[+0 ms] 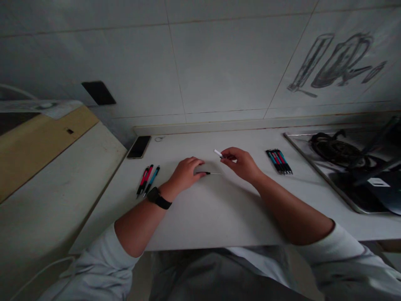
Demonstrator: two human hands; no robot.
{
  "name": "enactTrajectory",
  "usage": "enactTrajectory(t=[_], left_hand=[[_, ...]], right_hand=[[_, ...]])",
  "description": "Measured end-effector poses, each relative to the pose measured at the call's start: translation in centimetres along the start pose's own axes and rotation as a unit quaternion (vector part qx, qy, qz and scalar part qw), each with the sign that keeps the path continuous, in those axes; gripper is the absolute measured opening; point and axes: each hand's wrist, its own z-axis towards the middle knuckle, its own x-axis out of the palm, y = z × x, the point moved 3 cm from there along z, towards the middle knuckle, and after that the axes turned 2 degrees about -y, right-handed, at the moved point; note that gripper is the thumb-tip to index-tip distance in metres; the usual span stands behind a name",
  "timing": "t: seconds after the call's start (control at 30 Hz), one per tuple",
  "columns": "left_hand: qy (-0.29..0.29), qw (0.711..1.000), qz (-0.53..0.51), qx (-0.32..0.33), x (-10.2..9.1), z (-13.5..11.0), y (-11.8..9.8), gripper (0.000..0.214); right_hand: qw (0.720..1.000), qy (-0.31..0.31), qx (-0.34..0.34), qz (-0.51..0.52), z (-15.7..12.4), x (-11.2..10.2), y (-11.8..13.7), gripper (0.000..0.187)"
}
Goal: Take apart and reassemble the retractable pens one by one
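Note:
My left hand, with a black watch on its wrist, rests low over the counter. Its thumb and fingers curl around a black pen part, from which a thin pale refill points right. Part of the black piece is hidden by the hand. My right hand is a little higher and to the right, pinching a short white tube that tilts up to the left. The lower end of the tube disappears between the fingertips.
Three click pens, two red and one blue, lie beside my left wrist. Several pens sit in a row at right. A phone and a small ring are near the wall. A gas stove borders the right side.

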Motion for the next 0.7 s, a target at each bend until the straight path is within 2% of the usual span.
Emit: enactTrajectory(t=[0.1, 0.2, 0.37, 0.53, 0.7], left_hand=[[0.051, 0.996, 0.063, 0.030, 0.4, -0.1, 0.3, 0.017], [0.061, 0.995, 0.072, 0.044, 0.5, -0.1, 0.1, 0.005], [-0.005, 0.998, 0.053, -0.019, -0.5, 0.1, 0.4, 0.006], [-0.070, 0.995, 0.050, -0.052, -1.6, 0.2, 1.4, 0.008], [-0.065, 0.995, 0.052, -0.057, -1.5, 0.2, 1.5, 0.007]], right_hand=[[0.999, -0.030, 0.010, -0.037, 0.4, -1.2, -0.2, 0.017], [0.995, -0.032, -0.026, -0.095, 0.5, -1.6, -0.1, 0.015], [0.975, -0.003, -0.111, -0.195, 0.4, -1.9, -0.6, 0.017], [0.967, 0.004, -0.099, -0.233, 0.5, -2.2, -1.5, 0.014], [0.968, 0.004, -0.100, -0.230, 0.4, -1.9, -1.3, 0.014]])
